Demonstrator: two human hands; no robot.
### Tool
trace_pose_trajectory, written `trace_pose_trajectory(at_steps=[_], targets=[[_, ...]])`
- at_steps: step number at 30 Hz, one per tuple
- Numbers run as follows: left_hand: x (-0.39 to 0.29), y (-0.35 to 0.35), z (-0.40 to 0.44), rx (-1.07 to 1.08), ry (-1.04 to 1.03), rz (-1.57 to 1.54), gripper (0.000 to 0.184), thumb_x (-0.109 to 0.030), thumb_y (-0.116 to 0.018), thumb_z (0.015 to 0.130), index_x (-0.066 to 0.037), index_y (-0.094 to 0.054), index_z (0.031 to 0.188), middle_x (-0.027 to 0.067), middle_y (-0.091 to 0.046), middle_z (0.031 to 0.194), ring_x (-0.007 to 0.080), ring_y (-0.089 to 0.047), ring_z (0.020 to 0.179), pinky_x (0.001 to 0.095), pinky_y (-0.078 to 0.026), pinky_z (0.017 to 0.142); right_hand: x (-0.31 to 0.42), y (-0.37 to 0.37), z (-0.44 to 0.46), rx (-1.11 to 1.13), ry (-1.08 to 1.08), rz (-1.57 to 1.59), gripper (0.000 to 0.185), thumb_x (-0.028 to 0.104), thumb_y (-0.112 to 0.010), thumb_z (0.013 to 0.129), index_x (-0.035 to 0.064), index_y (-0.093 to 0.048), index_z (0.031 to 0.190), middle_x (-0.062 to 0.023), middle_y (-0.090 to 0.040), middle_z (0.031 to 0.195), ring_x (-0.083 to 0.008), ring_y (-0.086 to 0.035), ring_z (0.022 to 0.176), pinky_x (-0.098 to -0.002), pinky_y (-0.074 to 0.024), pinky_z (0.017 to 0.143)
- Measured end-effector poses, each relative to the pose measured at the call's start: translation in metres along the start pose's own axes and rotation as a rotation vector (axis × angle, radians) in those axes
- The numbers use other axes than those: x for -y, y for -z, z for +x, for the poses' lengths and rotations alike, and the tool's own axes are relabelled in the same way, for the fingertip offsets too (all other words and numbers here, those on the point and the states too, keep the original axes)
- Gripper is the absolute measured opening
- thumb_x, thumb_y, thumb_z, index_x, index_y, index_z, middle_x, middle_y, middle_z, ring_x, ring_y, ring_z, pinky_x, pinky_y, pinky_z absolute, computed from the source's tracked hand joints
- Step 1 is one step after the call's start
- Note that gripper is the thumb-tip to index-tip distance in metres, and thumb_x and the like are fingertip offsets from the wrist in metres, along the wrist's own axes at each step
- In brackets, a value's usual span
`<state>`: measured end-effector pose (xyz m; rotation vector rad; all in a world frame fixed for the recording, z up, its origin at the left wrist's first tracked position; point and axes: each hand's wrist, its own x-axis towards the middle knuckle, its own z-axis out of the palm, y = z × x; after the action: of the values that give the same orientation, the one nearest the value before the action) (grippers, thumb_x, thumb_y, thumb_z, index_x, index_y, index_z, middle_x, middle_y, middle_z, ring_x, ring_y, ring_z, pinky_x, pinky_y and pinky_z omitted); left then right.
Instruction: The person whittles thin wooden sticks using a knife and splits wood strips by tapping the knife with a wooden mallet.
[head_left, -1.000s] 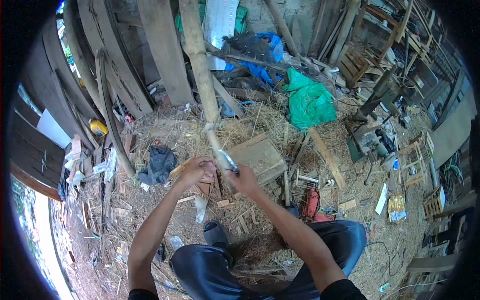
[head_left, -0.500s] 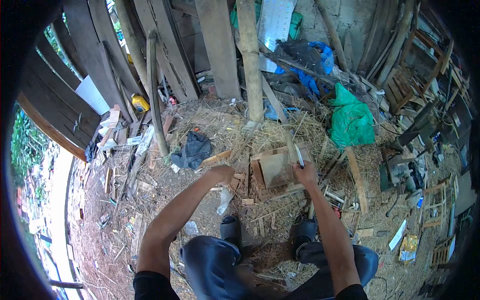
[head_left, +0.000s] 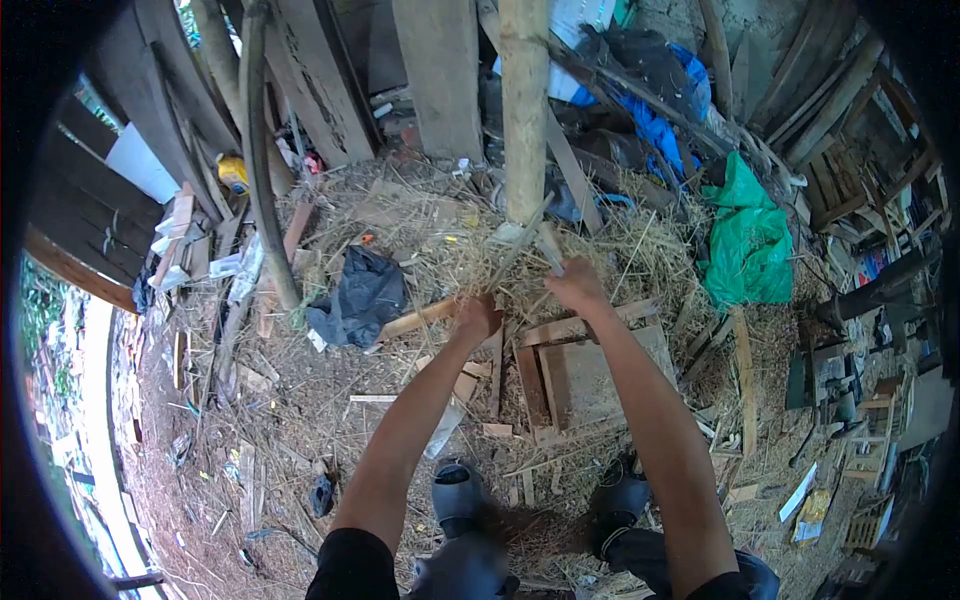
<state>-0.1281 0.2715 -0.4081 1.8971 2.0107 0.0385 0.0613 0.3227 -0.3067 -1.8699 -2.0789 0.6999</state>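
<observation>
While both arms reach forward and down from the lower edge, elbows nearly straight, the two hands come close together in front of the upright post [head_left: 525,120], not touching each other. Left hand [head_left: 480,316] is lower and nearer the body, fingers curled closed round the lower end of a thin stick [head_left: 520,243] — stick slants up and to the right, top end by the foot of the post. Right hand [head_left: 578,286] is a bit farther forward, back of the hand up, fingers closed in a fist on a knife [head_left: 550,250]; handle hidden in the grip, blade pointing away and slightly left, toward the stick's upper part. Can't tell if blade touches stick. Right forearm passes over a wooden box-like panel [head_left: 580,385] on the straw-littered ground [head_left: 330,440]. Wood strip [head_left: 420,319] just left of the left hand, black plastic bag [head_left: 360,295] beyond it — green bag [head_left: 748,250] well off to the right.
</observation>
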Motion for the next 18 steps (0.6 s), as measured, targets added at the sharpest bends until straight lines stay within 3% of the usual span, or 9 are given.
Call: trace_pose_trajectory(at_steps=[3, 5, 7, 9, 12, 14, 15, 17, 18], targets=[[0.002, -0.056, 0.01, 0.017, 0.05, 0.09, 0.055, -0.048, -0.06, 0.081, -0.003, -0.057, 0.112, 0.0189, -0.059, 0.112, 0.0311, -0.059, 0.101, 0.0396, -0.049, 0.082, 0.014, 0.005, -0.008, 0.175, -0.086, 0.133, 0.028, 0.02, -0.054, 0.085, -0.0053, -0.062, 0.096, -0.0205, -0.065, 0.085, -0.0304, -0.065, 0.084, -0.0404, -0.0531, 0.069], [0.003, -0.054, 0.0, 0.018, 0.019, -0.057, 0.059, -0.051, -0.062, 0.079, 0.0, -0.058, 0.108, 0.0194, -0.059, 0.113, 0.0305, -0.059, 0.103, 0.0391, -0.05, 0.083, 0.022, 0.017, -0.018, 0.3, -0.235, 0.542, 0.028, 0.021, -0.053, 0.091, -0.0039, -0.059, 0.102, -0.0111, -0.06, 0.068, -0.0162, -0.058, 0.052, -0.0337, -0.0461, 0.044], [-0.006, -0.046, -0.014, -0.14, 0.119, -0.149, 0.047, -0.042, -0.065, 0.078, -0.002, -0.062, 0.102, 0.0192, -0.061, 0.107, 0.0314, -0.06, 0.1, 0.0397, -0.05, 0.082, 0.025, 0.035, -0.032, 0.278, -0.254, 0.603, 0.026, 0.021, -0.051, 0.092, -0.003, -0.059, 0.102, -0.0107, -0.06, 0.067, -0.0152, -0.058, 0.052, -0.0324, -0.0459, 0.044], [-0.009, -0.031, -0.021, -0.023, 0.273, -0.219, 0.034, -0.031, -0.066, 0.076, -0.004, -0.063, 0.097, 0.017, -0.064, 0.099, 0.0321, -0.063, 0.092, 0.04, -0.051, 0.078, 0.02, 0.044, -0.042, 0.251, -0.256, 0.673, 0.025, 0.02, -0.05, 0.093, -0.0022, -0.058, 0.102, -0.0103, -0.06, 0.067, -0.0142, -0.058, 0.051, -0.0312, -0.0456, 0.043], [0.003, -0.013, -0.047, -0.277, 0.165, -0.54, 0.028, -0.024, -0.064, 0.073, -0.005, -0.063, 0.093, 0.0157, -0.067, 0.087, 0.0326, -0.064, 0.079, 0.0396, -0.051, 0.07, -0.01, 0.063, -0.054, -0.056, 0.272, 0.104, 0.018, 0.011, -0.049, 0.089, -0.0015, -0.06, 0.096, -0.0144, -0.059, 0.073, -0.0232, -0.062, 0.063, -0.0372, -0.0498, 0.057], [0.002, 0.017, -0.066, -0.154, -0.013, -0.506, 0.029, -0.032, -0.065, 0.081, -0.004, -0.064, 0.088, 0.0099, -0.064, 0.071, 0.0196, -0.062, 0.068, 0.0314, -0.048, 0.063, -0.013, 0.1, -0.081, 0.075, 0.098, 0.038, 0.021, 0.01, -0.046, 0.091, -0.0019, -0.057, 0.104, -0.0127, -0.057, 0.074, -0.0193, -0.06, 0.06, -0.0351, -0.0491, 0.055], [-0.002, 0.034, -0.081, -0.164, -0.041, -0.497, 0.029, -0.032, -0.065, 0.081, -0.004, -0.064, 0.088, 0.0099, -0.064, 0.071, 0.0196, -0.062, 0.068, 0.0314, -0.048, 0.063, -0.016, 0.118, -0.096, 0.108, 0.038, 0.018, 0.022, 0.01, -0.045, 0.092, -0.002, -0.056, 0.107, -0.0121, -0.057, 0.074, -0.018, -0.059, 0.059, -0.0344, -0.0488, 0.054], [-0.02, 0.077, -0.113, -0.215, -0.17, -0.7, 0.025, -0.028, -0.062, 0.086, -0.004, -0.064, 0.087, 0.0099, -0.064, 0.075, 0.0169, -0.059, 0.066, 0.0302, -0.045, 0.062, -0.027, 0.148, -0.132, 0.158, -0.201, 0.695, 0.028, 0.013, -0.046, 0.092, -0.0015, -0.053, 0.115, -0.0126, -0.057, 0.075, -0.02, -0.057, 0.059, -0.037, -0.0473, 0.056], [-0.036, 0.104, -0.128, -0.227, -0.203, -0.697, 0.025, -0.028, -0.062, 0.086, -0.004, -0.064, 0.087, 0.0099, -0.064, 0.075, 0.0169, -0.059, 0.066, 0.0302, -0.045, 0.062, -0.031, 0.167, -0.152, 0.124, -0.191, 0.697, 0.028, 0.013, -0.046, 0.092, -0.0015, -0.053, 0.115, -0.0126, -0.057, 0.075, -0.02, -0.057, 0.059, -0.037, -0.0473, 0.056]])
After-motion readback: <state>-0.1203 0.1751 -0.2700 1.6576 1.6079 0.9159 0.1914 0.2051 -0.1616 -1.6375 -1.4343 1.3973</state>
